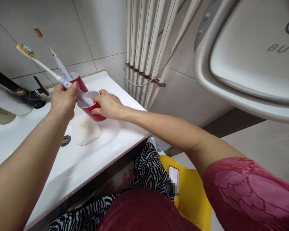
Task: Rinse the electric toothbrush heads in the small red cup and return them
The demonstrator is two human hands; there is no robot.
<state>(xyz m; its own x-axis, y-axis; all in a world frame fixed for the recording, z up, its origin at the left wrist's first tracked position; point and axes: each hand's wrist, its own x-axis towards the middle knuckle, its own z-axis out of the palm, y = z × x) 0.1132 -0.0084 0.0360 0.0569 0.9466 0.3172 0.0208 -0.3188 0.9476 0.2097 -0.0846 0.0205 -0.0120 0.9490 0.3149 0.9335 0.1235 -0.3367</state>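
Note:
My left hand point(64, 99) is closed on a toothbrush point(47, 69) with a white neck, yellow and blue bristles and a thick printed handle. Its head points up and left, while the handle's lower end dips into the front red cup point(92, 112). My right hand point(108, 104) grips this cup at its rim, and the cup tilts, showing a white inside. Behind it is a second red cup point(80, 81), partly hidden by my left hand. A slender lilac tool with a thin pointed tip point(62, 67) rises from there. Below the hands, a pale translucent box point(86, 131) lies in the basin.
The white sink point(125, 128) has a round drain point(65, 140). A black faucet point(36, 98) and bottles point(9, 99) stand at left. White pipes point(146, 41) run up the wall. A yellow seat point(192, 192) bears a phone point(174, 176). A pale lettered panel point(255, 61) juts in upper right.

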